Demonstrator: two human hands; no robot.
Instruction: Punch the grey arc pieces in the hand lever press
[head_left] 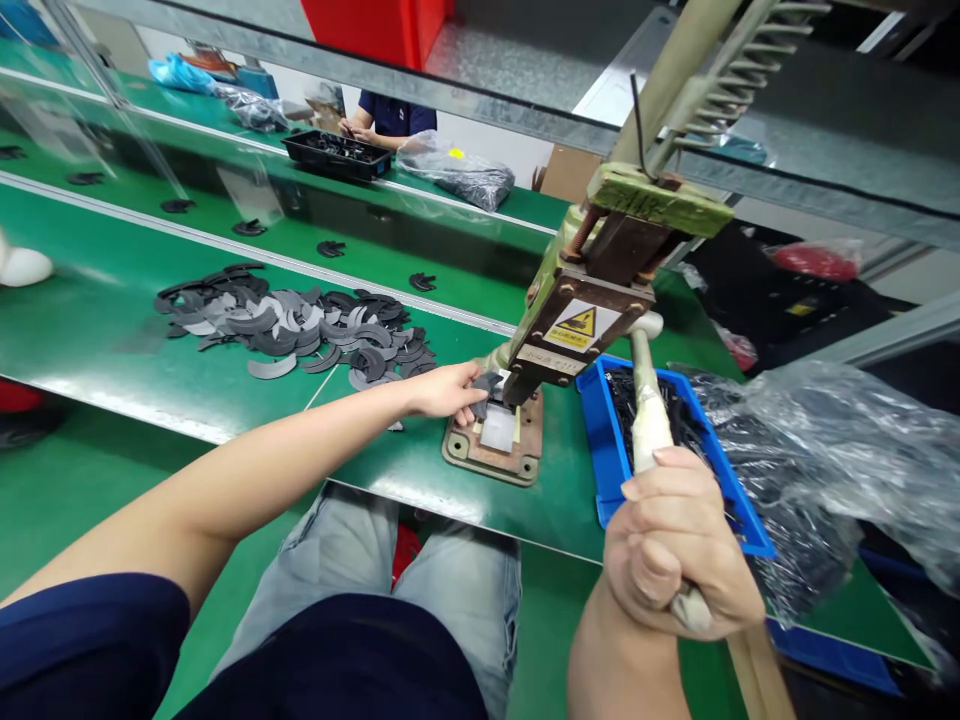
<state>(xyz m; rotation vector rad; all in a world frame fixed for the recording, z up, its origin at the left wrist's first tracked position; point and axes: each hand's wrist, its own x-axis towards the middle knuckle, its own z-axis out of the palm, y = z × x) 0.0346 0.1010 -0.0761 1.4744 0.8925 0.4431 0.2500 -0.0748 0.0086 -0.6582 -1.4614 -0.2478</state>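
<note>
My left hand (448,390) pinches a small dark grey curved part (486,390) at the base of a green hand press (581,300), just under its ram. Part of that piece is hidden by my fingers and the press. My right hand (679,540) is wrapped around the press's lever handle (649,420), which has pale wrapping. A light plate (499,428) lies on the press base in front of the part. Left of the press, a heap of grey and black curved parts (300,325) is spread on the green bench.
A blue bin (600,450) with thin black parts stands right of the press, beside clear plastic bags (855,470). Similar parts (330,248) sit spaced along the green strip behind. Across from me, a person (394,118) works by a black tray (337,155).
</note>
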